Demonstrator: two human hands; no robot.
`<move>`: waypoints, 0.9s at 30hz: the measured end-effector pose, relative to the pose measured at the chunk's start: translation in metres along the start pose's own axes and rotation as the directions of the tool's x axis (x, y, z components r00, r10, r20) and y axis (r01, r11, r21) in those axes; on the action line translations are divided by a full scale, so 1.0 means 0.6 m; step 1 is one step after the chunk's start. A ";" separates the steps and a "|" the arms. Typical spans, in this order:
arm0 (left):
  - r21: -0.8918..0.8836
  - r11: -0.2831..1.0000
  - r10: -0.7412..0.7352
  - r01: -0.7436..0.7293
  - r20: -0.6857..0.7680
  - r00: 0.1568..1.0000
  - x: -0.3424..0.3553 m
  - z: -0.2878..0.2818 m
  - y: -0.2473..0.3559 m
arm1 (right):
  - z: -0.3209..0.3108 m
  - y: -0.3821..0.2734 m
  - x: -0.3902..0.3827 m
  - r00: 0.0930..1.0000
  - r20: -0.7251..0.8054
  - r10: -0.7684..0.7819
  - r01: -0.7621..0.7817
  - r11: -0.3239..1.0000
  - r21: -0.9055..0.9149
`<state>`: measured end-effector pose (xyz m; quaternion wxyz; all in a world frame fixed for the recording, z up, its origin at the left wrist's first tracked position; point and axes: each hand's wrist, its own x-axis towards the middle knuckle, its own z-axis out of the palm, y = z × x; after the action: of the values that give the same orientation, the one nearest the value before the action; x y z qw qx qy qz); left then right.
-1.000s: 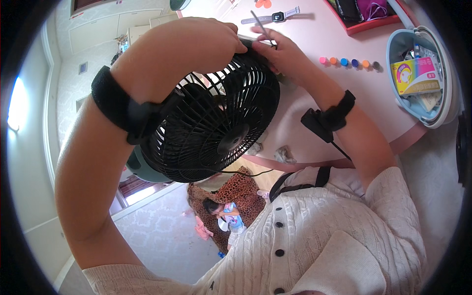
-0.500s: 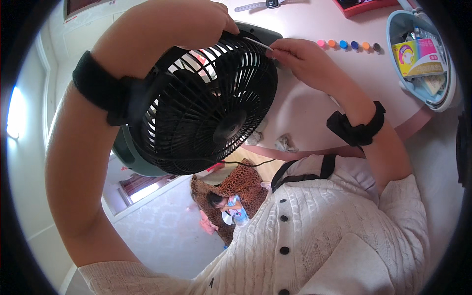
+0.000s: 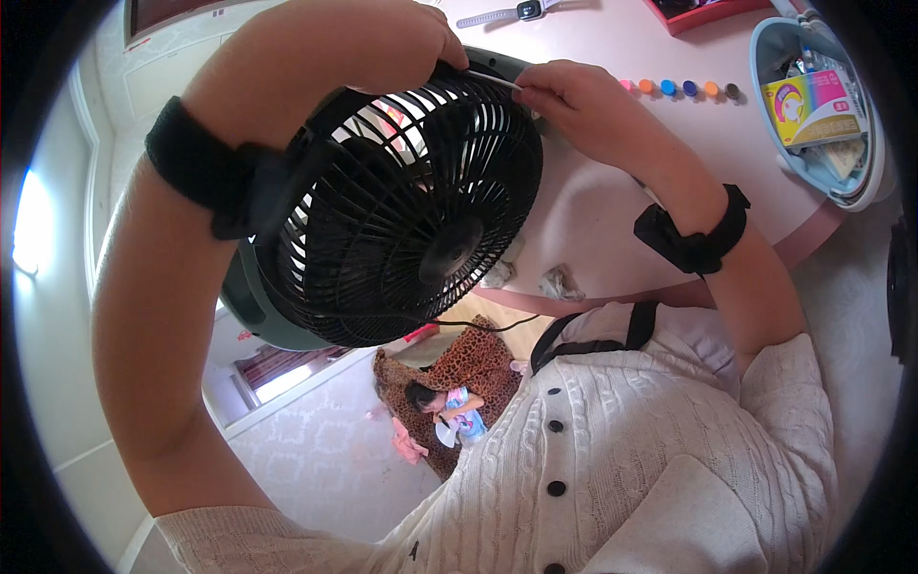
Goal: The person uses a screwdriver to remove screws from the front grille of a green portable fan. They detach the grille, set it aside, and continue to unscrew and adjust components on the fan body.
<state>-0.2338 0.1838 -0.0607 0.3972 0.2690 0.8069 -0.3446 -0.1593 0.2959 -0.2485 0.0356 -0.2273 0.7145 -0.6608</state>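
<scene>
A black round fan (image 3: 449, 244) with a slatted grille and a dark green housing (image 3: 277, 320) is tilted in front of me. My left hand (image 3: 421, 53) reaches over its top, fingers closed at the upper rim; its far fingers are hidden. My right hand (image 3: 579, 105) is closed in a pinch on a thin white stick (image 3: 495, 80) at the fan's upper right edge. The stick's other end meets the rim beside my left fingertips. I cannot tell whether those fingertips touch it.
On the pink table (image 3: 622, 225) stand several small paint pots (image 3: 689, 88), a watch (image 3: 529, 11), a red tray (image 3: 703, 17) and crumpled clumps (image 3: 559, 283). A blue basket (image 3: 765, 115) holds packages. A black cord (image 3: 469, 326) hangs below the fan. A person (image 3: 461, 413) sits on a leopard-print cover (image 3: 478, 354).
My right hand has moved slightly left and up with the stick, relative to the fan's rim. My left hand stays at the rim. The view has shifted a little.
</scene>
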 end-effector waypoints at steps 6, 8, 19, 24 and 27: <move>-0.048 0.999 0.015 -0.014 0.008 1.000 0.002 -0.002 -0.007 | 0.001 0.004 0.001 0.999 0.037 0.034 -0.033 0.999 -0.028; -0.052 0.998 0.038 -0.038 -0.001 0.999 0.004 0.002 -0.011 | 0.001 0.005 0.003 1.000 0.020 -0.019 0.020 1.000 -0.012; -0.044 0.998 -0.033 0.049 0.315 0.949 -0.003 -0.076 0.010 | 0.005 -0.006 -0.001 1.000 -0.008 -0.019 0.019 0.998 -0.058; -0.038 0.994 -0.085 0.103 0.326 0.942 -0.013 -0.090 0.020 | 0.005 -0.013 0.002 1.000 0.001 -0.011 0.011 0.986 -0.168; -0.024 0.997 -0.064 0.074 0.297 0.953 -0.015 -0.086 0.020 | 0.001 -0.023 0.000 1.000 -0.004 0.007 -0.008 0.959 -0.284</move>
<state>-0.2440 0.2293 -0.0344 0.5060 0.1789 0.7531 -0.3806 -0.1553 0.2952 -0.2352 0.0038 -0.2263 0.8029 -0.5515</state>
